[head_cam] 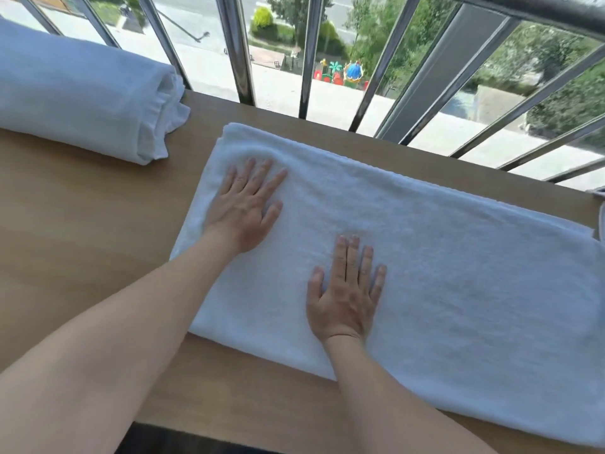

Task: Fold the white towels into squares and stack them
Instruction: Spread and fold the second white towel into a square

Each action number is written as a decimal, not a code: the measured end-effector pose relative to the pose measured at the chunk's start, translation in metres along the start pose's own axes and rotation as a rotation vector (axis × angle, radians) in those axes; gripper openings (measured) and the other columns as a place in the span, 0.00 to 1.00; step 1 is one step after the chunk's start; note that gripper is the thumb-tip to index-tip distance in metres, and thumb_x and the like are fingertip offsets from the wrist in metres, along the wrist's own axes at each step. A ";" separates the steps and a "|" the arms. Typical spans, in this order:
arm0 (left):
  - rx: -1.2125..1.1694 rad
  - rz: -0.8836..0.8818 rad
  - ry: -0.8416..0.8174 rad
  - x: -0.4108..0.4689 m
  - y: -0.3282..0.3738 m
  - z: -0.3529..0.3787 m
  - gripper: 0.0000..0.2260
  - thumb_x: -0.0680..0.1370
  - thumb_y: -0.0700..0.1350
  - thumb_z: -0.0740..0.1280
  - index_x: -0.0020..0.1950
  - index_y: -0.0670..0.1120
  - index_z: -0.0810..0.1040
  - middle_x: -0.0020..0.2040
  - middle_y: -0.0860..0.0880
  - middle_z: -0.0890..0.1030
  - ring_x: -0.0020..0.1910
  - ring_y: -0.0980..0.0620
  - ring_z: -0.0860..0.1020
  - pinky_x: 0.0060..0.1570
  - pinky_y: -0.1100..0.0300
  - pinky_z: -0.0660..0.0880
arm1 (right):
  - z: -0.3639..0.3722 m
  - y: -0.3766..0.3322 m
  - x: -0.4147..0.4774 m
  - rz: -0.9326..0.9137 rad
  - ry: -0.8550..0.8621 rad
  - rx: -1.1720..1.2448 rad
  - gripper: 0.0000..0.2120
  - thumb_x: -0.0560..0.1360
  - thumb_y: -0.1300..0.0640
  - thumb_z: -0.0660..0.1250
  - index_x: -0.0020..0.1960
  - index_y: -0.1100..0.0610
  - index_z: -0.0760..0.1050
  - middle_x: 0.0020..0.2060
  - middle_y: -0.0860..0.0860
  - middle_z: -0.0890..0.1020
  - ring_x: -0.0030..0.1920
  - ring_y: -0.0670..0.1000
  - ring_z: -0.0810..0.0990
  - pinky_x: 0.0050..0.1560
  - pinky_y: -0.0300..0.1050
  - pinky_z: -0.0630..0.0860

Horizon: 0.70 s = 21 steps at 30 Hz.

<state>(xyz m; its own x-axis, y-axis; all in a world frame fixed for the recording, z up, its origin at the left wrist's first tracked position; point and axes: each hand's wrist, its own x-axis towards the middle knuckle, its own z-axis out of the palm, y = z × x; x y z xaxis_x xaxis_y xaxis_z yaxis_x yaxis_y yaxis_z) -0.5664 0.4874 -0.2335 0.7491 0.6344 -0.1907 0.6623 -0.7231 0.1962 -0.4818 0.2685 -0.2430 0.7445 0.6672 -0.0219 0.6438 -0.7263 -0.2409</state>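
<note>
On the bench (pixel 82 231), 1 towel (pixel 458 273) lay as a long folded strip. Left hand (pixel 244 208) and right hand (pixel 347 290) pressed flat on it, apart, gripping nothing. Risk: uneven smoothing could skew layers; right end near bench edge might slide off.

The towel (pixel 458 273) is shown in plain white with a soft looped texture, tinted faintly blue towards the near right, and the tabletop (pixel 82 240) under it is coloured a warm light brown with a faint, even wood grain. The rolled cloth (pixel 75 93) at the far left is rendered in a cooler bluish white marked by fine woven ribbing. The railing bars (pixel 240 60) at the far side are finished in shiny silver under a dark grey top rail (pixel 540 11), and beyond them pale grey pavement (pixel 212 70), green trees (pixel 376 34) and a playground (pixel 343 72) painted red, blue, yellow and green are seen.
</note>
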 end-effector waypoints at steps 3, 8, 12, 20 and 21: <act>0.011 -0.093 -0.002 0.026 0.003 -0.004 0.29 0.81 0.61 0.41 0.82 0.57 0.44 0.83 0.52 0.43 0.81 0.49 0.39 0.77 0.50 0.33 | 0.000 -0.002 0.002 0.003 0.005 -0.003 0.33 0.78 0.43 0.53 0.81 0.53 0.59 0.80 0.52 0.60 0.80 0.56 0.56 0.78 0.63 0.49; -0.002 0.015 -0.022 0.004 0.048 0.008 0.32 0.81 0.63 0.41 0.83 0.53 0.43 0.83 0.51 0.42 0.81 0.46 0.38 0.77 0.47 0.35 | 0.000 0.000 0.001 0.003 0.026 -0.001 0.33 0.77 0.44 0.54 0.80 0.54 0.60 0.79 0.52 0.61 0.80 0.57 0.57 0.77 0.64 0.51; -0.019 0.051 -0.024 -0.010 0.069 0.016 0.31 0.80 0.63 0.41 0.83 0.55 0.45 0.83 0.52 0.44 0.81 0.47 0.40 0.78 0.47 0.37 | 0.002 0.000 0.001 -0.005 0.046 -0.017 0.32 0.78 0.44 0.55 0.80 0.54 0.60 0.79 0.52 0.61 0.80 0.57 0.57 0.77 0.64 0.51; -0.044 -0.264 0.044 0.064 0.011 -0.006 0.29 0.82 0.63 0.44 0.82 0.57 0.45 0.83 0.50 0.43 0.81 0.47 0.40 0.78 0.47 0.36 | 0.005 0.001 0.001 -0.009 0.052 -0.022 0.33 0.78 0.44 0.55 0.81 0.54 0.59 0.80 0.52 0.60 0.80 0.56 0.56 0.78 0.62 0.48; -0.047 -0.304 0.041 0.066 0.013 -0.005 0.29 0.82 0.63 0.43 0.82 0.56 0.45 0.83 0.50 0.43 0.81 0.46 0.39 0.78 0.47 0.35 | 0.005 0.001 0.001 -0.010 0.048 -0.028 0.33 0.78 0.44 0.55 0.81 0.54 0.59 0.80 0.52 0.60 0.80 0.56 0.55 0.78 0.62 0.48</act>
<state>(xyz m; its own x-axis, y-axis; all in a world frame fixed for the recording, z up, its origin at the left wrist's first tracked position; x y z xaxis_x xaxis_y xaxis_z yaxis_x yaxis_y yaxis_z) -0.5086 0.5211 -0.2383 0.5161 0.8308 -0.2083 0.8551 -0.4861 0.1803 -0.4807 0.2693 -0.2482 0.7452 0.6663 0.0273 0.6554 -0.7243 -0.2141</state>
